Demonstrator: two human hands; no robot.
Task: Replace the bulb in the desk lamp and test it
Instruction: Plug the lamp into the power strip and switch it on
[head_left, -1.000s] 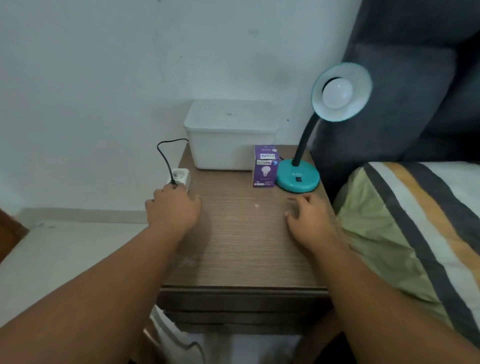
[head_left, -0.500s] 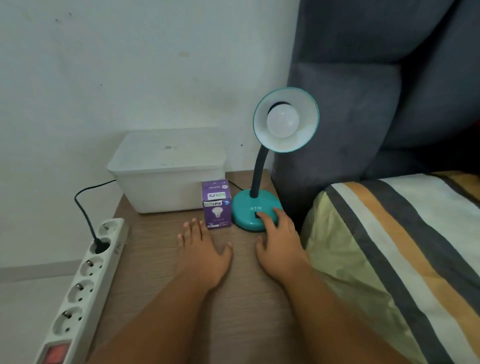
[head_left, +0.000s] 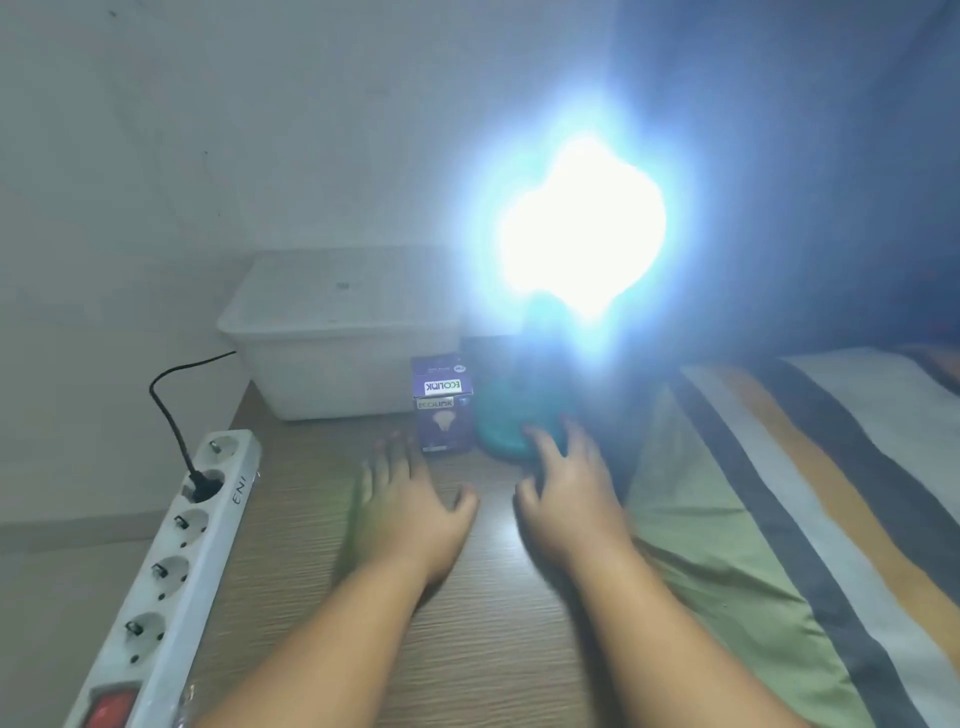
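Note:
The teal desk lamp's bulb (head_left: 582, 228) is lit and glares so brightly that the shade is washed out. Its round teal base (head_left: 498, 431) stands on the wooden bedside table (head_left: 291, 519). My right hand (head_left: 566, 493) lies flat with fingers spread, fingertips touching the front of the lamp base. My left hand (head_left: 410, 509) rests palm down on the table just left of it, holding nothing. A purple bulb box (head_left: 443, 405) stands upright between the lamp base and my left fingertips.
A white lidded plastic bin (head_left: 337, 338) sits at the back against the wall. A white power strip (head_left: 171, 566) with a red switch lies along the table's left edge, a black cord plugged in. A striped bed (head_left: 805, 509) borders the right.
The lamp has come on and floods the view with glare. My right hand stays at the lamp base; my left hand has barely moved. A second ago my left hand was at the power strip.

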